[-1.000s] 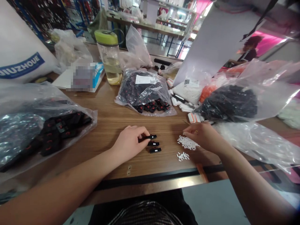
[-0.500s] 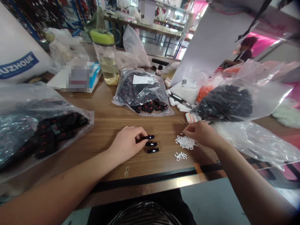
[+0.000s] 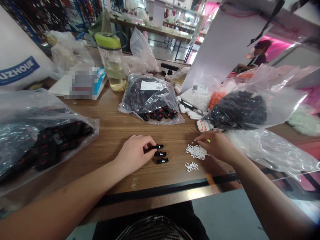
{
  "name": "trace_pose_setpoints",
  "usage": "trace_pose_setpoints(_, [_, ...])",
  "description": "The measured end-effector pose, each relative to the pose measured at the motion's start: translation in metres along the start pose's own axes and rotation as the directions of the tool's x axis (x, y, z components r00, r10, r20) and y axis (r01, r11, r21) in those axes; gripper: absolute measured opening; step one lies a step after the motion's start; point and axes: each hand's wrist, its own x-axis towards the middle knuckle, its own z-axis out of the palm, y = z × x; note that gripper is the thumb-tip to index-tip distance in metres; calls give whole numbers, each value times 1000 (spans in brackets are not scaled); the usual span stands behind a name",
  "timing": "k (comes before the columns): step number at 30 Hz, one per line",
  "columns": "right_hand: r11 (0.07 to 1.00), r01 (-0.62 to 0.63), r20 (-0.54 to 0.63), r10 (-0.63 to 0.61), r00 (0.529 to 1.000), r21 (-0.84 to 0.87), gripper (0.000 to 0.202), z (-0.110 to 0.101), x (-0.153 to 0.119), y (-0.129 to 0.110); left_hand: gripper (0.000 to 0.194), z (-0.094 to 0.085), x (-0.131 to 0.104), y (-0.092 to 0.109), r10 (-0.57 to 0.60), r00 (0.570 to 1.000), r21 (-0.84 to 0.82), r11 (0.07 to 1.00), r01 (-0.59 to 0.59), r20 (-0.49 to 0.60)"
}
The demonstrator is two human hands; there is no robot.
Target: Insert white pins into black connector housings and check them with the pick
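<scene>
My left hand (image 3: 138, 150) pinches the left end of a black part (image 3: 158, 146) bearing a white dot. Below it on the brown table lie a second black part (image 3: 160, 154) and a third (image 3: 162, 161), each showing white dots. My right hand (image 3: 215, 143) has its fingers drawn together at the upper right edge of a pile of small white pieces (image 3: 197, 151). A yellow-green spot shows among those fingers; what the fingertips hold is too small to name. Nearer the front edge lies a smaller white group (image 3: 192, 166).
Bags of black parts stand at the back middle (image 3: 150, 96), left (image 3: 57, 140) and right (image 3: 240, 110). Behind are a green-lidded bottle (image 3: 111, 63) and a bag of white pieces (image 3: 197, 96). A person (image 3: 258, 56) sits far right.
The yellow-green spot now shows at my right hand, whose fingers have turned slightly by the white pile. My left hand keeps its hold on the black part. The whole view has shifted a little.
</scene>
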Motion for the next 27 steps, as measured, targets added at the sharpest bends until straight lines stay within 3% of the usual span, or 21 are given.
trace_pose_setpoints(5, [995,-103,-8,103,995,-1,21,4,-4,-1,4,-1,0,1,6,1000,0,1000,-6,-5])
trace_pose_setpoints(12, [997,-11,-7,11,1000,-81,23,6,3,-2,3,-1,0,0,8,1000,-1,1000,-8,0])
trace_pose_setpoints(18, [998,-57,-24,57,998,10,22,4,-1,-2,2,-2,0,1,14,1000,-2,1000,-14,0])
trace_pose_setpoints(24, [971,-233,-20,234,972,58,21,10,-1,3,4,0,0,-1,26,1000,9,1000,-26,-2])
trace_pose_setpoints(27, [946,-291,-10,296,955,140,19,12,4,-10,3,0,0,-1,26,1000,10,1000,-26,-12])
